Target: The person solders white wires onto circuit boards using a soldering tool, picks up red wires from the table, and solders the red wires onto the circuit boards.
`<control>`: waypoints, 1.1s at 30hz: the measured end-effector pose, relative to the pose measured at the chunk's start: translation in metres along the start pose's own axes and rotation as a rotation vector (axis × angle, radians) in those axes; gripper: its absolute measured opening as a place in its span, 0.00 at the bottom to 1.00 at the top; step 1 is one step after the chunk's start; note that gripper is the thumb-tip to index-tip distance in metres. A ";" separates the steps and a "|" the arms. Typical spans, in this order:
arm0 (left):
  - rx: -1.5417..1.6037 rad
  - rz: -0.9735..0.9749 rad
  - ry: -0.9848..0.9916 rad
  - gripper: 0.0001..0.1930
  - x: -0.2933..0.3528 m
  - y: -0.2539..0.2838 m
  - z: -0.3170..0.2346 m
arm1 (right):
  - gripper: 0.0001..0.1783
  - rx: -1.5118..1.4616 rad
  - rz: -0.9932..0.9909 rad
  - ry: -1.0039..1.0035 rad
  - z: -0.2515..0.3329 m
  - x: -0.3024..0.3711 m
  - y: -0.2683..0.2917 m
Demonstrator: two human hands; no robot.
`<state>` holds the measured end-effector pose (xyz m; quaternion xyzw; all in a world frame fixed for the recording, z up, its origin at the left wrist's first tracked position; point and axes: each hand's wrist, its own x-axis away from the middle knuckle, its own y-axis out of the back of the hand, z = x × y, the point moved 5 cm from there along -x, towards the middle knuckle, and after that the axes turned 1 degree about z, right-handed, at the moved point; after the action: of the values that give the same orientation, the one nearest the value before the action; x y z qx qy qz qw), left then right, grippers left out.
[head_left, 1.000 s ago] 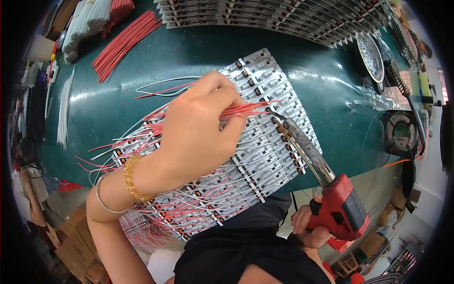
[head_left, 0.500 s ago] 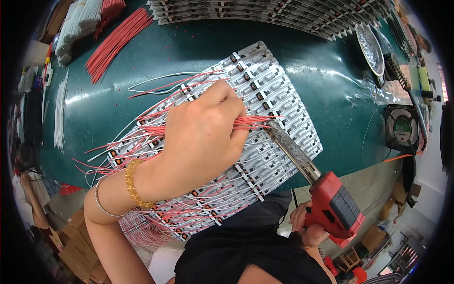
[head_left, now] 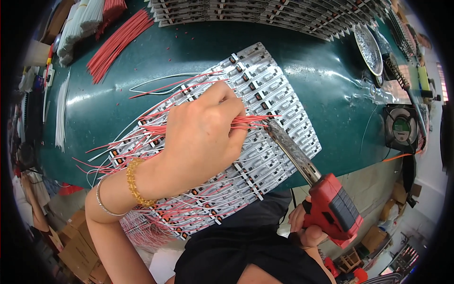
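Observation:
A bundle of red wires (head_left: 249, 120) is pinched in my left hand (head_left: 201, 135), its ends sticking out to the right past my fingers. Under that hand lies a slanted panel of grey parts in rows (head_left: 288, 102), with red and white wires attached along its left and lower parts. My right hand (head_left: 306, 226) grips a red and black soldering gun (head_left: 333, 208). Its dark metal barrel points up and left, and the tip meets or nearly meets the panel close to the wire ends. Whether it touches a wire, I cannot tell.
Loose red wires (head_left: 118, 45) and white wires (head_left: 61, 111) lie on the green table (head_left: 331, 66) at the left. More panels (head_left: 265, 13) are stacked at the back. On the right are a metal dish (head_left: 370, 49), a coiled iron holder (head_left: 396, 71) and a small fan (head_left: 402, 127).
My left hand has barely moved and still holds the red wires. The soldering gun has shifted very slightly left, its tip staying at the same part of the panel.

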<state>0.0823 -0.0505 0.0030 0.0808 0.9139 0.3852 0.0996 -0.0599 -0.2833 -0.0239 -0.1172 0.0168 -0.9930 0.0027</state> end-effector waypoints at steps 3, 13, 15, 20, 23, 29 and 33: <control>0.004 -0.005 -0.005 0.04 -0.002 0.000 -0.002 | 0.50 0.194 -0.059 0.034 -0.009 0.008 0.013; -0.002 -0.017 -0.023 0.03 -0.001 -0.002 0.000 | 0.51 0.018 0.040 -0.016 0.002 -0.001 0.002; -0.003 -0.035 -0.050 0.03 0.000 -0.002 0.000 | 0.51 -0.002 0.039 -0.014 0.005 -0.003 -0.001; 0.108 -0.061 -0.072 0.03 0.001 0.001 0.000 | 0.49 -0.036 -0.026 0.007 0.009 -0.004 -0.005; 0.215 0.049 -0.028 0.06 -0.001 0.009 -0.001 | 0.48 0.063 -0.081 0.116 0.003 0.006 0.009; 0.060 0.085 -0.117 0.05 -0.002 0.007 -0.005 | 0.46 0.093 -0.157 0.208 -0.001 0.015 0.025; 0.064 0.115 -0.114 0.05 -0.003 0.008 -0.004 | 0.45 -0.104 -0.090 0.142 0.010 0.005 0.006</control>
<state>0.0852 -0.0484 0.0114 0.1581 0.9124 0.3558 0.1263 -0.0626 -0.2896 -0.0134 -0.0472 0.0633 -0.9957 -0.0491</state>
